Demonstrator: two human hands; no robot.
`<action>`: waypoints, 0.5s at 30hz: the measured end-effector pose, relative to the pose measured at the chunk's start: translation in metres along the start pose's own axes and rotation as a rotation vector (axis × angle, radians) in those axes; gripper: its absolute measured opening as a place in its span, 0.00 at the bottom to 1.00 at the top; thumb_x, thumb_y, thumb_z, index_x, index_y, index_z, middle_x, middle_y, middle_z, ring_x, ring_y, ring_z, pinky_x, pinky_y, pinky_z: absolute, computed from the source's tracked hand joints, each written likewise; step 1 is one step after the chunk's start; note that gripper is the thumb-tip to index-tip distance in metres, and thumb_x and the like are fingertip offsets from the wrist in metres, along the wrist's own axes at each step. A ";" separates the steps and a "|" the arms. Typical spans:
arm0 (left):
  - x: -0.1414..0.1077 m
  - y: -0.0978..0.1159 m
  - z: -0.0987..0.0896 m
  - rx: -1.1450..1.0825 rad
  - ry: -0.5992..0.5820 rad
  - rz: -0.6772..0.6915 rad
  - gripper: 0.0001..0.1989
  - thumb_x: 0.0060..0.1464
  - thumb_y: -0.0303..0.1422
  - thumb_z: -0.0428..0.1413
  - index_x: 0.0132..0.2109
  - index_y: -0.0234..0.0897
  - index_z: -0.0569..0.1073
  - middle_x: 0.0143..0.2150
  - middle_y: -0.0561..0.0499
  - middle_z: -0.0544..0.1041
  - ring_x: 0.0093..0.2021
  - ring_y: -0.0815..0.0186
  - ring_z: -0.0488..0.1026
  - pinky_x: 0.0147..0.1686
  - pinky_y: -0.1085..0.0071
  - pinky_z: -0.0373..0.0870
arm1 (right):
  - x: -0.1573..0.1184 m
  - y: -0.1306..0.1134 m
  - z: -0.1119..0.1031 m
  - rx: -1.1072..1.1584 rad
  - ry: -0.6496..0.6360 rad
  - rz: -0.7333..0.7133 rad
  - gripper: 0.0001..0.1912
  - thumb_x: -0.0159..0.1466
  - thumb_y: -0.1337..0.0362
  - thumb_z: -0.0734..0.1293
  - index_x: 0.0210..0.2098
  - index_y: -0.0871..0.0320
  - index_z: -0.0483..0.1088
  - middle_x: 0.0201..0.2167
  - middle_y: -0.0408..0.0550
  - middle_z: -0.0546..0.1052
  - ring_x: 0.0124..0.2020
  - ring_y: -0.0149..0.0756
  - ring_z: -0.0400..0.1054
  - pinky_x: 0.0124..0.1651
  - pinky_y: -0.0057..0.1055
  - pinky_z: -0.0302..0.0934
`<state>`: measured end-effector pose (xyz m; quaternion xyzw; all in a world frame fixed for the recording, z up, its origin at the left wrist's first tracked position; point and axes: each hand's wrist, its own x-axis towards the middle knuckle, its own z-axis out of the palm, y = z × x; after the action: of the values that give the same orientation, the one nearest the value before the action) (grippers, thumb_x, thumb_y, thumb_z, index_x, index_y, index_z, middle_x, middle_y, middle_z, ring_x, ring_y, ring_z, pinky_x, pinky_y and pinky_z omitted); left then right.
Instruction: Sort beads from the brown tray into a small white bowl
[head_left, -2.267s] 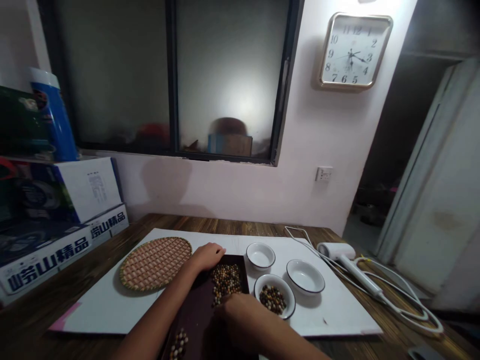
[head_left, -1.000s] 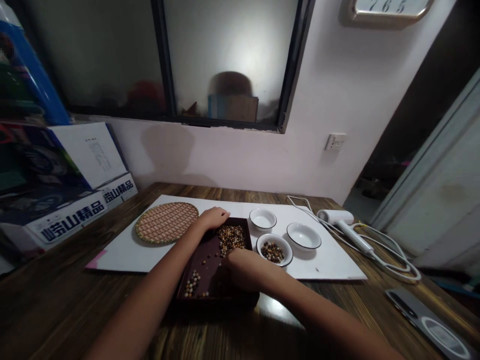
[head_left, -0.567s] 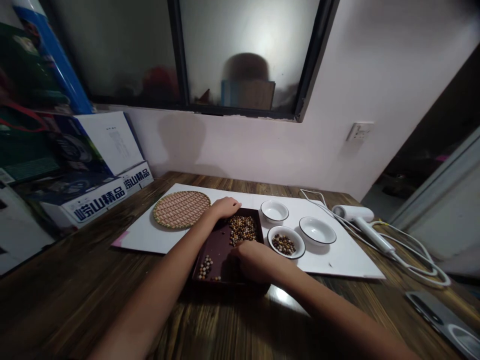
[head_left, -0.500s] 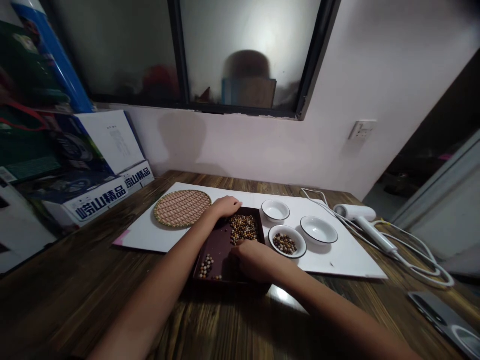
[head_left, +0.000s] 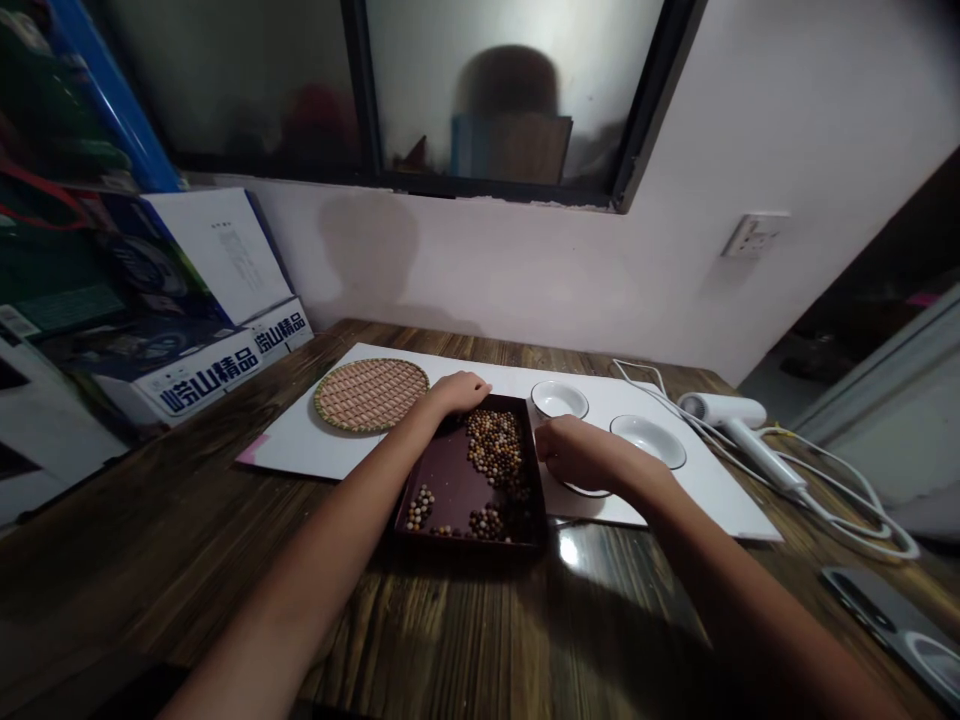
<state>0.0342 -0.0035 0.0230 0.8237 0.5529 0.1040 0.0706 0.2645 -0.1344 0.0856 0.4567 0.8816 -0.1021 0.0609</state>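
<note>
A dark maroon tray (head_left: 450, 482) lies at the middle of the table with several small round beads in brown, yellow and pale tones. The largest heap of beads (head_left: 495, 445) is on its right side, with smaller groups along the near edge. My left hand (head_left: 461, 392) is closed at the tray's far left rim. Over the near white bowl (head_left: 589, 491) is my right hand (head_left: 574, 447), closed, hiding most of that bowl; what its fingers hold is out of sight. Two other white dark-rimmed bowls, the far bowl (head_left: 559, 400) and right bowl (head_left: 649, 440), stand nearby.
A round woven mat (head_left: 371, 395) lies on the white board (head_left: 300, 450). Right of the board are a white hair dryer (head_left: 750, 440) with its cord and a grey phone (head_left: 892, 620). Boxes (head_left: 210, 375) are stacked at the left; a wall stands behind the table.
My right hand has moved right, out of the tray to above the near bowl, uncovering beads at the tray's near right. My left hand stays at the rim. The view has tilted slightly.
</note>
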 end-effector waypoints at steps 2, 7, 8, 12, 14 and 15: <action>0.001 -0.001 0.001 0.002 -0.004 -0.003 0.24 0.66 0.43 0.43 0.36 0.37 0.81 0.43 0.41 0.82 0.41 0.58 0.77 0.39 0.68 0.66 | -0.002 0.005 -0.001 -0.011 -0.015 0.061 0.12 0.60 0.77 0.62 0.33 0.61 0.76 0.31 0.51 0.78 0.27 0.32 0.66 0.30 0.28 0.54; 0.003 -0.002 0.003 0.016 -0.009 -0.012 0.24 0.66 0.45 0.44 0.38 0.38 0.81 0.45 0.42 0.82 0.44 0.58 0.77 0.41 0.68 0.66 | 0.001 -0.022 0.003 -0.047 0.147 -0.063 0.10 0.65 0.73 0.62 0.40 0.60 0.75 0.41 0.53 0.79 0.38 0.36 0.72 0.36 0.29 0.57; 0.003 -0.002 0.003 0.022 -0.008 -0.019 0.24 0.66 0.45 0.44 0.39 0.38 0.82 0.46 0.42 0.82 0.44 0.58 0.77 0.41 0.68 0.66 | 0.003 -0.030 0.006 -0.063 0.145 -0.108 0.10 0.65 0.73 0.62 0.40 0.60 0.75 0.42 0.53 0.79 0.38 0.37 0.72 0.36 0.30 0.57; 0.004 -0.001 0.003 0.039 -0.011 -0.036 0.25 0.66 0.45 0.43 0.41 0.38 0.82 0.48 0.41 0.82 0.46 0.57 0.77 0.40 0.68 0.67 | 0.013 -0.051 0.025 -0.073 0.072 -0.154 0.12 0.64 0.73 0.62 0.43 0.61 0.76 0.42 0.54 0.81 0.39 0.40 0.75 0.34 0.30 0.59; 0.005 -0.001 0.003 0.042 -0.011 -0.032 0.25 0.67 0.45 0.43 0.41 0.38 0.82 0.48 0.41 0.82 0.46 0.57 0.77 0.40 0.68 0.67 | 0.019 -0.053 0.036 -0.081 0.045 -0.171 0.14 0.63 0.74 0.63 0.44 0.62 0.77 0.42 0.56 0.81 0.40 0.41 0.76 0.34 0.30 0.60; 0.005 -0.002 0.004 0.045 -0.012 -0.032 0.25 0.67 0.45 0.43 0.41 0.38 0.82 0.49 0.41 0.82 0.46 0.57 0.77 0.41 0.68 0.67 | 0.022 -0.052 0.041 -0.097 0.029 -0.190 0.14 0.64 0.74 0.62 0.45 0.63 0.77 0.42 0.57 0.81 0.39 0.41 0.76 0.35 0.30 0.61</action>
<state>0.0353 0.0018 0.0196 0.8167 0.5678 0.0857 0.0571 0.2097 -0.1563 0.0476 0.3688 0.9258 -0.0580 0.0599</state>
